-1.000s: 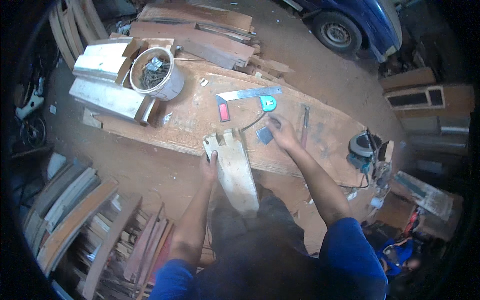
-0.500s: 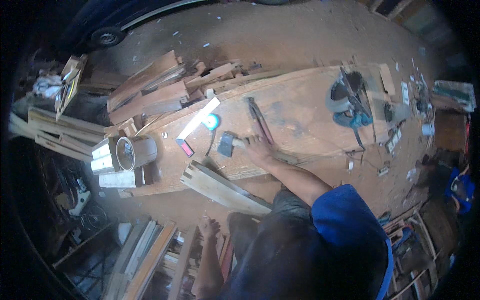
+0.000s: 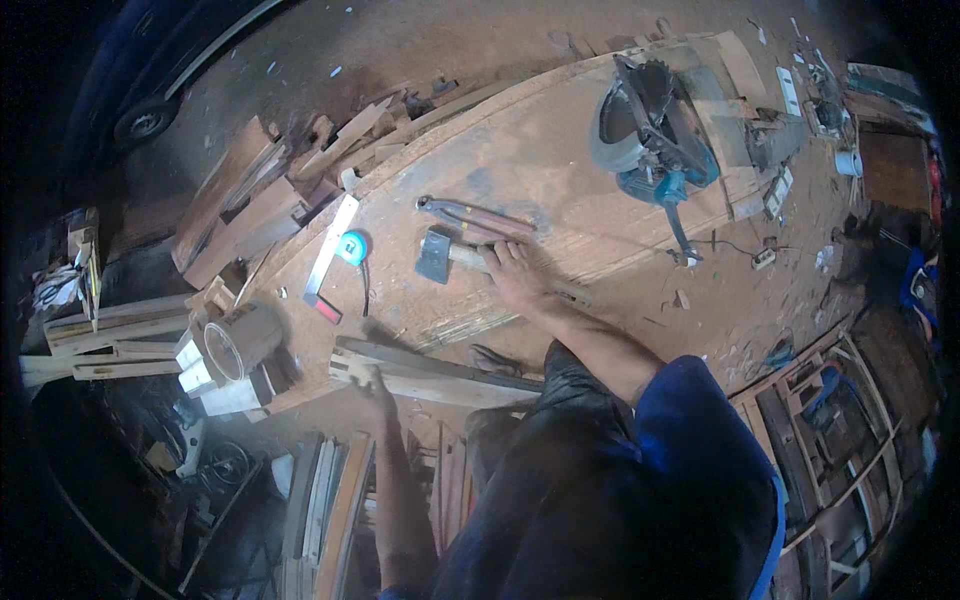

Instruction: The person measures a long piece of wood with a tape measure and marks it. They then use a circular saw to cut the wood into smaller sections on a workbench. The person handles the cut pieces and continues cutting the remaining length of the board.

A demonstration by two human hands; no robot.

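My right hand [image 3: 515, 275] is closed round the wooden handle of a hammer [image 3: 433, 256] with a blocky dark head, low over the workbench [image 3: 570, 195]. Just beyond it lie pincers [image 3: 475, 215] with long reddish handles. My left hand [image 3: 370, 388] is blurred at the left end of a pale wooden piece [image 3: 440, 378] that slants along the bench's near edge; whether the fingers grip it cannot be made out. Left of the hammer rest a blue tape measure [image 3: 352, 247] and a try square [image 3: 332, 250] with a bright blade and red end.
A circular saw [image 3: 655, 150] stands on the bench's right part, its cord trailing toward the near edge. At the left end sits a pale bucket [image 3: 243, 342] by white-faced blocks. Offcuts [image 3: 250, 225] are heaped along the far side. Several boards [image 3: 340, 520] stand near my left arm.
My left hand has risen from below to the wooden piece's left end. That piece now lies flatter. The right hand still grips the hammer, and the whole view has shifted and turned.
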